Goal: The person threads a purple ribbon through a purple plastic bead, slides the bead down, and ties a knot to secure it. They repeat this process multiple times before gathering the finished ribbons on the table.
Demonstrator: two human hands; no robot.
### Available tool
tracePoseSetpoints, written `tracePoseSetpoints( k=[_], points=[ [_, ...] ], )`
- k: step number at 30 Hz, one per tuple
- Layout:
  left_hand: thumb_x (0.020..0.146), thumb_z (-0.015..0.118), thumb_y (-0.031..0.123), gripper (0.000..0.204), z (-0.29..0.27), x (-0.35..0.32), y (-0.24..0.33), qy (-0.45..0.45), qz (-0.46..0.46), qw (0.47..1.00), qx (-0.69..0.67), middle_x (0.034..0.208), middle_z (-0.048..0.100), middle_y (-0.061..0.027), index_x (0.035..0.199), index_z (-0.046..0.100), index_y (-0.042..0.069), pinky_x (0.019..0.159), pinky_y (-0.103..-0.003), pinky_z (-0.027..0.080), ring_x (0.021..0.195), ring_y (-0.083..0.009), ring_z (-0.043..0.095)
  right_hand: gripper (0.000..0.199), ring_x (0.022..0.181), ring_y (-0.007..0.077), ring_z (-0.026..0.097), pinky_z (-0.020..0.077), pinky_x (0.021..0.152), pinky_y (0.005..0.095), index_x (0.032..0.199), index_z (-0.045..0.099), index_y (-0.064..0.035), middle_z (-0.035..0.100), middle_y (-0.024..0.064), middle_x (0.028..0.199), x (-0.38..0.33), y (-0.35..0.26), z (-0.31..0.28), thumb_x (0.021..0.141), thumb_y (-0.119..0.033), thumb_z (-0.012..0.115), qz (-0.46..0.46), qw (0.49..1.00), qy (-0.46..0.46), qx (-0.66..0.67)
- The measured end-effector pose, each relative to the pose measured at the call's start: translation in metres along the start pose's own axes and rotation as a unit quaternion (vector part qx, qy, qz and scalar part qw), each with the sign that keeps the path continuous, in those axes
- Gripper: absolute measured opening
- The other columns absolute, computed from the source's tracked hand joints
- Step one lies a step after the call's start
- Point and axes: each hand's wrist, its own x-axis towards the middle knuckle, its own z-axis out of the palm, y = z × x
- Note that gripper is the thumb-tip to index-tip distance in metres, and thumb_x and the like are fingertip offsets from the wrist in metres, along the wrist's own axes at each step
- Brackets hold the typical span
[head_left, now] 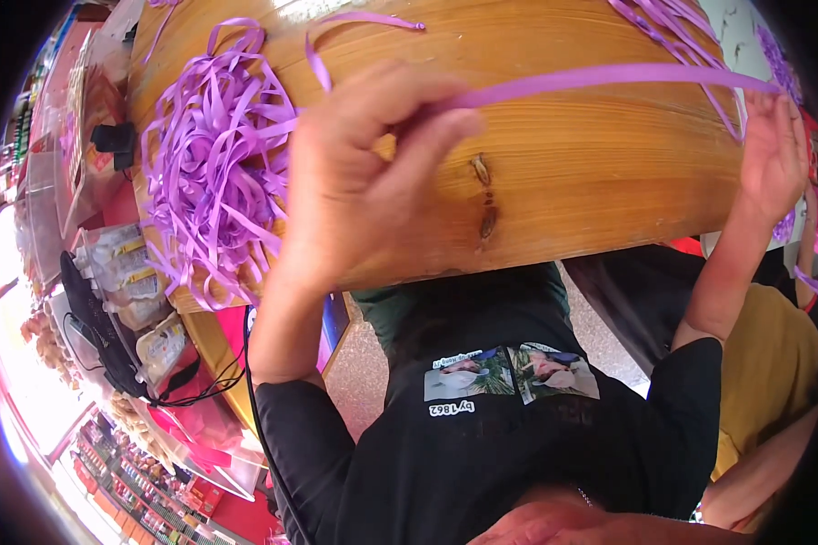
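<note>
A single purple ribbon strip point(609, 77) is stretched taut across a round wooden table point(573, 173). My left hand point(354, 182) pinches one end of it between thumb and fingers near the table's middle. My right hand point(773, 154) holds the other end at the table's right edge. A large tangled pile of purple ribbon strips point(214, 173) lies on the table just left of my left hand. More loose purple strips point(673, 27) lie at the far right of the tabletop.
A black screen with cables point(100, 336) and clear packets point(132, 272) stand at the left below the table. A person in yellow clothing point(773, 372) is close by my right side. Shelves of goods point(145, 490) run along the lower left.
</note>
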Motion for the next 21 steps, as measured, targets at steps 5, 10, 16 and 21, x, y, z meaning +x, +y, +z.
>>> tracePoseSetpoints(
  k=[5, 10, 16, 21],
  points=[
    [0.080, 0.072, 0.000, 0.016, -0.017, -0.009, -0.003, 0.019, -0.070, 0.995, -0.061, 0.082, 0.063, -0.0022, 0.095, 0.067, -0.002, 0.068, -0.020, 0.046, 0.077, -0.0068, 0.059, 0.017, 0.095, 0.0216, 0.058, 0.0430, 0.092, 0.0389, 0.103, 0.062, 0.0078, 0.062, 0.0129, 0.097, 0.012, 0.001, -0.019, 0.092, -0.003, 0.056, 0.036, 0.997, 0.016, 0.066],
    [0.083, 0.072, 0.002, 0.014, -0.010, -0.010, 0.002, 0.086, -0.174, 0.967, -0.167, 0.084, 0.066, -0.0008, 0.094, 0.067, -0.004, 0.068, -0.017, 0.045, 0.078, -0.0049, 0.058, 0.020, 0.102, 0.0223, 0.056, 0.0418, 0.095, 0.0342, 0.108, 0.061, 0.0052, 0.062, 0.0108, 0.110, 0.021, 0.007, 0.005, 0.092, -0.007, 0.058, -0.014, 0.974, 0.171, -0.148],
    [0.082, 0.074, 0.007, 0.013, 0.000, -0.010, 0.007, 0.052, -0.149, 0.977, -0.144, 0.074, 0.061, 0.0009, 0.088, 0.068, -0.003, 0.060, -0.018, 0.041, 0.067, -0.0045, 0.052, 0.042, 0.108, 0.0269, 0.058, 0.0455, 0.092, 0.0346, 0.118, 0.063, -0.0039, 0.062, 0.0087, 0.117, -0.032, -0.016, 0.117, 0.079, -0.015, 0.073, -0.246, 0.842, -0.214, -0.430],
    [0.082, 0.072, 0.014, 0.015, 0.003, -0.004, 0.014, -0.025, -0.003, 0.999, -0.032, 0.064, 0.052, -0.0035, 0.083, 0.066, 0.000, 0.052, -0.027, 0.036, 0.057, -0.0138, 0.048, 0.043, 0.085, 0.0222, 0.061, 0.0467, 0.071, 0.0313, 0.109, 0.066, -0.0015, 0.064, 0.0090, 0.101, -0.058, -0.009, 0.172, 0.070, -0.017, 0.074, -0.360, 0.848, -0.309, -0.235]
  ],
)
